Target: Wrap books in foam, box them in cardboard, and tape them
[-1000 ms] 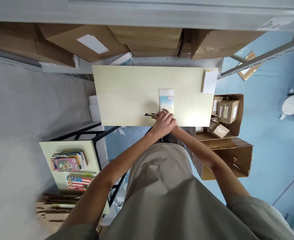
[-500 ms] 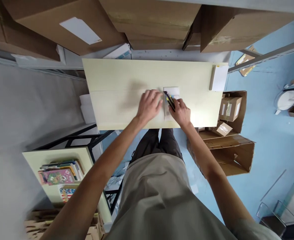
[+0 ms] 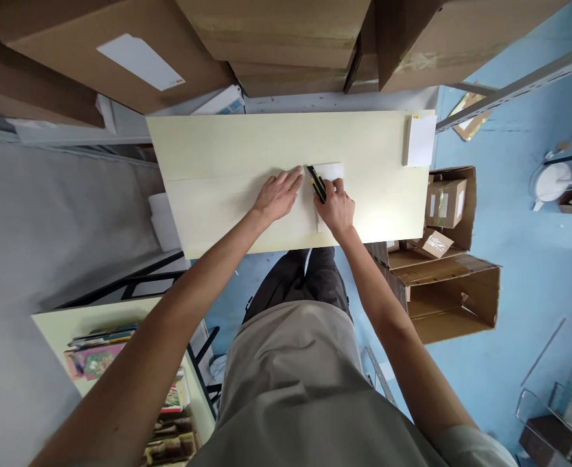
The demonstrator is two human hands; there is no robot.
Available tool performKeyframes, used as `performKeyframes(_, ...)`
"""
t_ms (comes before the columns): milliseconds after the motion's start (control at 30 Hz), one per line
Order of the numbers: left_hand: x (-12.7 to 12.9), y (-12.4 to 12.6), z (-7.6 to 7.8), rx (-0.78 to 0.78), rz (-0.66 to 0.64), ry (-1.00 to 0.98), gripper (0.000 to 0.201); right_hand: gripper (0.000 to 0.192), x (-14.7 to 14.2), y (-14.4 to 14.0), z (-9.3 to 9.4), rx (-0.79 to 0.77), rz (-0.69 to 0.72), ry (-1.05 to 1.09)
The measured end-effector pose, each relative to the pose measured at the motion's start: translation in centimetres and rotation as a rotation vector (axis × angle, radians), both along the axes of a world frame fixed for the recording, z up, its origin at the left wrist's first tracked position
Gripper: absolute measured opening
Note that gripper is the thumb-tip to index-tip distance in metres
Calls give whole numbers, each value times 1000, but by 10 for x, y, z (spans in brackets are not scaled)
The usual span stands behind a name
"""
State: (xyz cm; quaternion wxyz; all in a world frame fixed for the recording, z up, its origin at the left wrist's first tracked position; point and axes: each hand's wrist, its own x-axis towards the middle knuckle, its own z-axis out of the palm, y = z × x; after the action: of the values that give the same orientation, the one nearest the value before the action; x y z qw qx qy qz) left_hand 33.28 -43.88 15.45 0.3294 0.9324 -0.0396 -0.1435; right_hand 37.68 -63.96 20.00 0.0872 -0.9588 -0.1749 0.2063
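Head view, looking down on a pale yellow rectangular tabletop [image 3: 227, 155]. The person's right hand [image 3: 335, 209] is closed around a black-and-yellow utility knife [image 3: 316, 183], which lies slanted with its tip toward the far left. The hand and knife rest on a small flat white package [image 3: 333, 172] near the middle of the table; only its far edge shows past the fingers. The grip, judged from the posture, suits drawing the blade along the package's left edge. The left hand [image 3: 279, 194] lies flat and open, fingers extended, palm down on the bare tabletop just left of the knife, apparently steadying the work without gripping anything. At the far right corner of the table sits a second flat white package [image 3: 419, 140] with a small yellow mark at its corner, well apart from the hands. Large brown cardboard cartons [image 3: 286, 32] sit beyond the far edge; one carries a white label [image 3: 140, 61] whose print cannot be read. Open brown boxes [image 3: 449, 285] stand on the blue floor to the right. Colourful books [image 3: 94, 357] lie on a lower shelf at near left; their titles are too blurred to read.
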Motion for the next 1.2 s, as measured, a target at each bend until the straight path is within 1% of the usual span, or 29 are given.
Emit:
performKeyframes(133, 5, 2, 2, -9, -1, 16, 62, 45, 2, 5, -8, 5, -19, 8)
performKeyframes(300, 5, 1, 5, -37, 5, 17, 63, 47, 1, 5, -18, 72, -35, -24)
performKeyframes(367, 5, 0, 6, -35, -1, 19, 63, 48, 1, 4, -20, 58, -32, -21)
performKeyframes(500, 4, 0, 2, -28, 7, 14, 62, 47, 0, 5, -19, -14, -14, 5)
performKeyframes(667, 4, 0, -1, -3, -10, 8, 61, 48, 2, 7, -21, 11, -11, 2)
performKeyframes(767, 5, 0, -1, 5, -20, 8, 63, 48, 4, 8, -27, -9, 1, -3)
performKeyframes(933, 5, 0, -4, -9, -21, -3, 62, 46, 3, 6, -38, 60, 4, -55)
performKeyframes(1033, 4, -1, -8, -16, -5, -9, 61, 43, 0, 4, -37, 56, -2, -39)
performKeyframes(1200, 2, -4, -8, -32, 21, -21, 58, 47, -7, 3, -31, 93, -13, -11)
